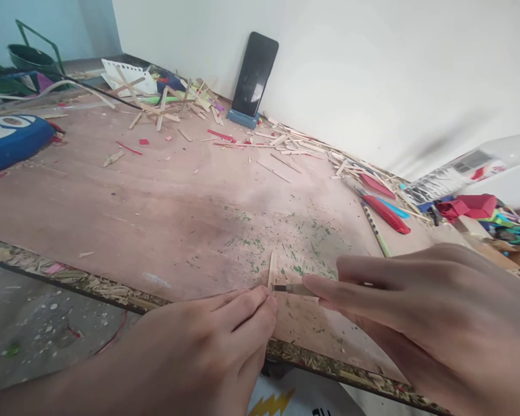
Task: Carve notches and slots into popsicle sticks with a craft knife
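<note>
Near the front edge of the board, my left hand (225, 323) is closed, its fingertips pressing a thin wooden craft stick (272, 266) against the surface. The stick's far end points away from me, and its near end is hidden under the fingers. My right hand (407, 300) is closed around a knife (292, 288) with a flat metal blade. The blade's tip touches or almost touches the stick beside my left fingertips; which one I cannot tell. My right fingers cover the knife's handle. Green shavings (297, 268) lie scattered around the stick.
A phone (255, 75) leans in a blue stand (242, 118) by the wall. Loose craft sticks (292, 141) line the back. To the right are a red utility knife (387, 214), a dotted pencil (376, 231) and a plastic bottle (472, 167). A blue object (17, 141) sits left.
</note>
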Available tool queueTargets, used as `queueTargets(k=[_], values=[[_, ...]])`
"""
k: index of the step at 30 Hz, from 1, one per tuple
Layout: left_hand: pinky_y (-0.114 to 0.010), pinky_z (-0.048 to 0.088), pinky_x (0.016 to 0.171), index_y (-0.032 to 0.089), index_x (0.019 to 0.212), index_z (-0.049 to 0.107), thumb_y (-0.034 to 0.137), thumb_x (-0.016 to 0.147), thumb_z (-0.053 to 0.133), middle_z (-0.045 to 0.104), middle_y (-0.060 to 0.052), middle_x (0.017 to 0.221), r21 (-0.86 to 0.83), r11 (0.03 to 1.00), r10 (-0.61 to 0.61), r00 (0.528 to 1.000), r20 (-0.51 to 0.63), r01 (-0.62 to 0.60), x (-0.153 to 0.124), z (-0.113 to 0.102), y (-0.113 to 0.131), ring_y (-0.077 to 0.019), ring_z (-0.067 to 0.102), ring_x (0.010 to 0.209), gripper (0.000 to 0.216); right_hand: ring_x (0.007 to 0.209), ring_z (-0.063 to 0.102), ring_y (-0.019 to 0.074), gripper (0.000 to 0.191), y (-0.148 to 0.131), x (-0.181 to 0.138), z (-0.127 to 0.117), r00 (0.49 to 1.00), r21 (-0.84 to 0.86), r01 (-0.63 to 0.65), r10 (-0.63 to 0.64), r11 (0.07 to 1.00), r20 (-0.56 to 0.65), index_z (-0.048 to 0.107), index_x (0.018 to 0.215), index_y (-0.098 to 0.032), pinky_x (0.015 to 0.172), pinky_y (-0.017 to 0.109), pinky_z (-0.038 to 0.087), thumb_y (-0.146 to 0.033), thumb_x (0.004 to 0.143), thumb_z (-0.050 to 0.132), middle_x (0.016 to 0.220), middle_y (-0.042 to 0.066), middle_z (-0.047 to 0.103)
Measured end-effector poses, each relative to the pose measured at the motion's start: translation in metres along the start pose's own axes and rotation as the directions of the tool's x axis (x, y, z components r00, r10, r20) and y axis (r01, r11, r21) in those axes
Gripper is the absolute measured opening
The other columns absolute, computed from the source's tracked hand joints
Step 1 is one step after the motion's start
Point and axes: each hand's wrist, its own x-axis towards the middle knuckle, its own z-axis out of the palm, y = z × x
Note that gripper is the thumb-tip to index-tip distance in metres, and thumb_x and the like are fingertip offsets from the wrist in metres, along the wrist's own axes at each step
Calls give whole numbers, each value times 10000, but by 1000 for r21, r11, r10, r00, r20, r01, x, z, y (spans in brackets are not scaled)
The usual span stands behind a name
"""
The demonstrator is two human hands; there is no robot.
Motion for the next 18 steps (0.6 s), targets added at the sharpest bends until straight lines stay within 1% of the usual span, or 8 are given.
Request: queueTargets(k=[3, 6, 9, 12, 14, 15, 18], values=[[-261, 559, 1063, 50, 1262, 719, 75, 1083, 289, 762, -101, 1294, -62, 997, -42, 999, -8, 41, 2, 0, -1, -187, 705, 1217, 467, 481, 457, 162, 305, -1, -5, 1, 999, -73, 30, -32, 997, -22, 663, 1061, -265, 497, 370, 177, -83, 939, 452, 701, -35, 569], [-260, 556, 1078, 42, 1271, 706, 72, 1083, 288, 764, -102, 1283, -116, 991, -63, 998, -22, 60, 5, 2, -2, -184, 699, 1232, 460, 479, 472, 169, 375, -1, -10, 2, 1000, -62, 16, -17, 998, -10, 672, 1127, -274, 499, 378, 197, -59, 931, 437, 711, -31, 601], [-276, 568, 1074, 59, 1259, 712, 78, 1093, 292, 768, -98, 1271, -135, 989, -67, 997, -34, 62, 6, 3, -1, -191, 706, 1223, 452, 498, 538, 151, 389, 0, -11, 3, 999, 15, -27, 27, 1000, 31, 644, 1107, -278, 498, 367, 246, -15, 893, 452, 742, -30, 644], [-284, 571, 1069, 48, 1245, 714, 80, 1095, 312, 775, -94, 1245, -127, 990, -62, 997, -53, 55, 5, 3, -1, -201, 712, 1204, 431, 489, 536, 127, 377, 3, -7, 6, 999, 85, -23, 25, 996, -27, 637, 1084, -281, 484, 347, 244, -5, 891, 467, 685, -45, 587], [-284, 570, 1067, 43, 1215, 718, 77, 1089, 327, 779, -94, 1212, -139, 989, -67, 996, -59, 58, 6, 2, 0, -205, 713, 1191, 412, 472, 490, 118, 369, 5, -4, 8, 997, 98, -10, 17, 995, -71, 645, 1067, -282, 477, 338, 231, -1, 910, 465, 649, -56, 526], [-283, 581, 1045, 54, 1187, 724, 73, 1086, 328, 782, -89, 1178, -156, 985, -78, 996, -54, 68, 6, 2, 0, -203, 720, 1167, 409, 474, 476, 119, 365, 5, -3, 8, 997, 101, -6, 14, 995, -74, 648, 1047, -278, 478, 337, 231, 2, 914, 455, 646, -55, 514], [-282, 618, 962, 100, 1102, 729, 60, 1073, 302, 782, -74, 1078, -208, 974, -100, 995, -21, 94, 8, -1, 1, -192, 740, 1066, 430, 481, 459, 127, 317, 5, 1, 5, 1000, 94, -9, 11, 996, -18, 643, 938, -262, 482, 353, 224, -26, 939, 432, 651, -41, 509]])
